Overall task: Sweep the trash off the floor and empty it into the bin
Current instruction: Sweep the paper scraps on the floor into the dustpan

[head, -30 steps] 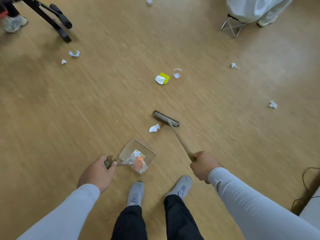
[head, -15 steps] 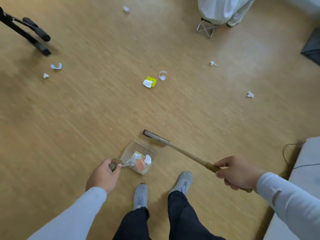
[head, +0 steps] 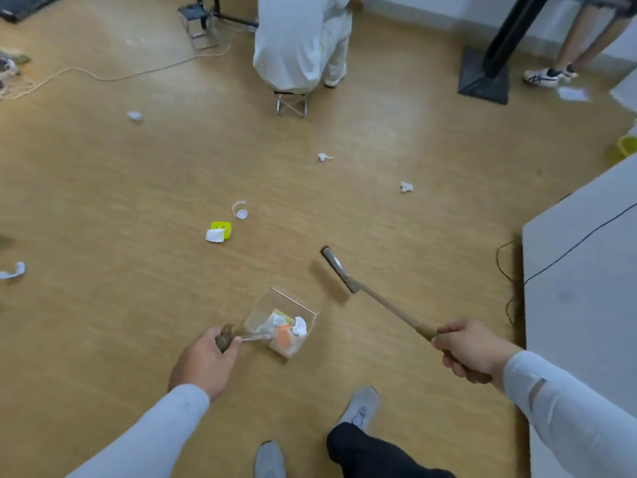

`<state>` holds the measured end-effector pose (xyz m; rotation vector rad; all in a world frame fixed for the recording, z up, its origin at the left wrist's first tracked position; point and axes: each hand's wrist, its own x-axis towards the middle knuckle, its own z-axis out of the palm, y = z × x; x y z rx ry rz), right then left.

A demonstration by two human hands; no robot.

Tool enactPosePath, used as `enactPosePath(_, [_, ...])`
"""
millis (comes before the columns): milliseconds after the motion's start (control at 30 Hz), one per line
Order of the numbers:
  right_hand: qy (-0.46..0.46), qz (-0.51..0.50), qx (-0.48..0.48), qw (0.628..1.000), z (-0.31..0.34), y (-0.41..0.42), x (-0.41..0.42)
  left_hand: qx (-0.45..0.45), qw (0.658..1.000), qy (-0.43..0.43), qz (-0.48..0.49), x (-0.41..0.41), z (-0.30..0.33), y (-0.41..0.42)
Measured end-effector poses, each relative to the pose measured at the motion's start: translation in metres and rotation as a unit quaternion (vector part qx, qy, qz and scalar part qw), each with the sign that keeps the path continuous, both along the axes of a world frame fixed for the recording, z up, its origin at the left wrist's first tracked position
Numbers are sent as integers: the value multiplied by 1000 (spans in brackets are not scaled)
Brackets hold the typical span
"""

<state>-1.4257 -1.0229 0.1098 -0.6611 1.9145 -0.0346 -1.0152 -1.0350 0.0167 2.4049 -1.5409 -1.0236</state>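
My left hand [head: 203,363] grips the handle of a clear dustpan [head: 262,312] that holds white and orange scraps. My right hand [head: 468,350] holds the wooden handle of a small broom [head: 339,269], whose head is lifted off the floor to the right of the dustpan. Loose trash lies ahead on the wooden floor: a yellow-and-white scrap [head: 218,232], a curled white strip with a cap [head: 240,210], and crumpled paper bits [head: 324,157] [head: 406,187] [head: 134,115] [head: 13,270]. A yellow bin [head: 627,148] peeks in at the right edge.
A person in white sits on a small metal stool [head: 292,104] ahead. A black stand base [head: 484,77] and another person's legs [head: 551,75] are at the back right. A grey table [head: 586,270] with a black cable fills the right side. A cord [head: 103,75] trails at the back left.
The broom head has lifted and swung away to the right of the dustpan, which now holds the white scrap. My view has tilted up and turned right, showing more of the room.
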Motion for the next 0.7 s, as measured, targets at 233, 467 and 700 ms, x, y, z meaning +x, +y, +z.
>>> enactPosePath(233, [-58,-170,-8,984,16,-33,-119,-36,997,-18,-63,-121,31,-91])
enactPosePath(467, [-74,-236,-16,969,8,-78,-184,-56,994,-8,-90,-210,40,-175])
enactPosePath(700, [1,-202,-19,979,-9,-165,-216,-53,991,35,-115,-266,15,-286])
